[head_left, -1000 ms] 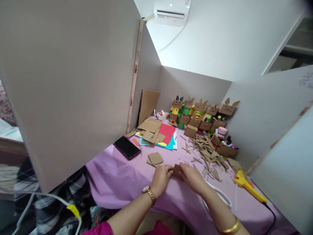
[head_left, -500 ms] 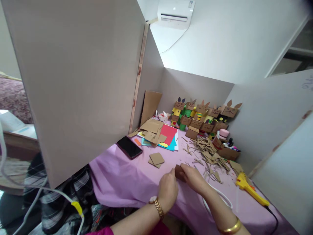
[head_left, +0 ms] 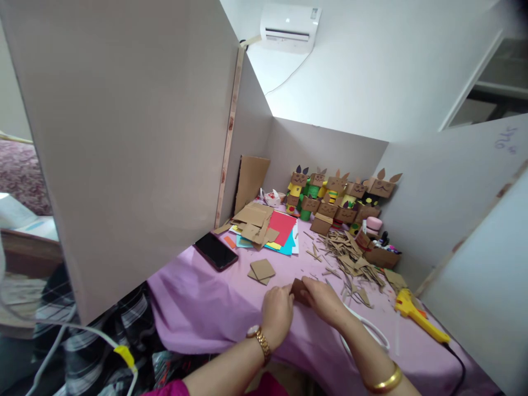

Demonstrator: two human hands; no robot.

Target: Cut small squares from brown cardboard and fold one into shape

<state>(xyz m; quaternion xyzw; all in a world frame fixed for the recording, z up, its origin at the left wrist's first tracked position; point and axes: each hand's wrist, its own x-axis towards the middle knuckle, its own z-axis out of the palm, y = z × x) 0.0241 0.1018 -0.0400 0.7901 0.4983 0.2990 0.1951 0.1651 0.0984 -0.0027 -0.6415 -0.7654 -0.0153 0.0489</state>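
Observation:
A small brown cardboard piece [head_left: 300, 290] is between my two hands near the front of the pink-covered table [head_left: 223, 297]. My left hand [head_left: 277, 314], with a gold watch at its wrist, pinches the piece's left edge. On its right side my right hand [head_left: 324, 300] grips it with fingers closed. Two square cardboard pieces [head_left: 262, 269] overlap on the cloth, to the left beyond my hands. Cardboard scraps [head_left: 350, 256] are heaped to the right, beyond my right hand.
A phone [head_left: 216, 251] lies left, beside stacked cardboard and coloured paper [head_left: 282, 228]. Several cardboard figures [head_left: 330, 198] stand at the back. A yellow glue gun [head_left: 421, 318] and its cord lie right. Grey panels [head_left: 136, 137] enclose the table.
The view has shifted slightly. Both hands remain on the cardboard piece, with only a small change in the left hand's position against its edge.

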